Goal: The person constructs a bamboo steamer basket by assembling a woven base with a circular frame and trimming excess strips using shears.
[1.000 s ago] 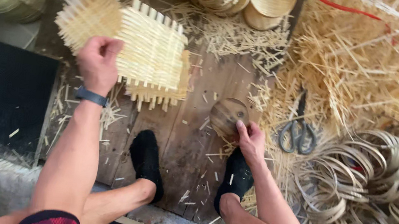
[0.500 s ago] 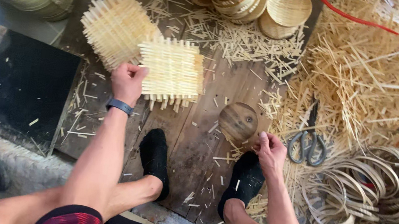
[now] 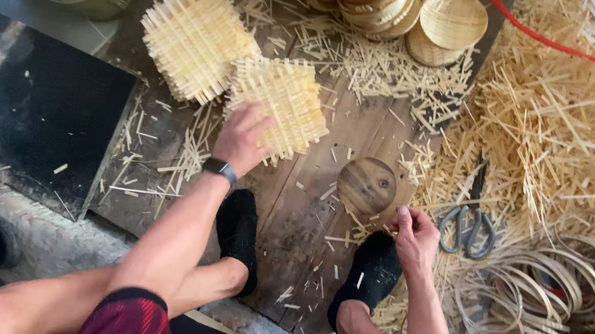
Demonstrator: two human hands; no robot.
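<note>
Woven bamboo mat [image 3: 285,103] under left hand [image 3: 241,138]

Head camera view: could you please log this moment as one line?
left hand: on woven bamboo mat | right hand: beside round wooden disc | scissors: on floor

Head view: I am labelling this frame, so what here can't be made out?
- Left hand: it lies on the woven bamboo mat, hiding the mat's near edge and any grip.
- Right hand: fingers curled by the round wooden disc; what they pinch is too small to tell.
- Scissors: tips buried in bamboo strips.
- Bamboo rings: cut off by the right edge.
</note>
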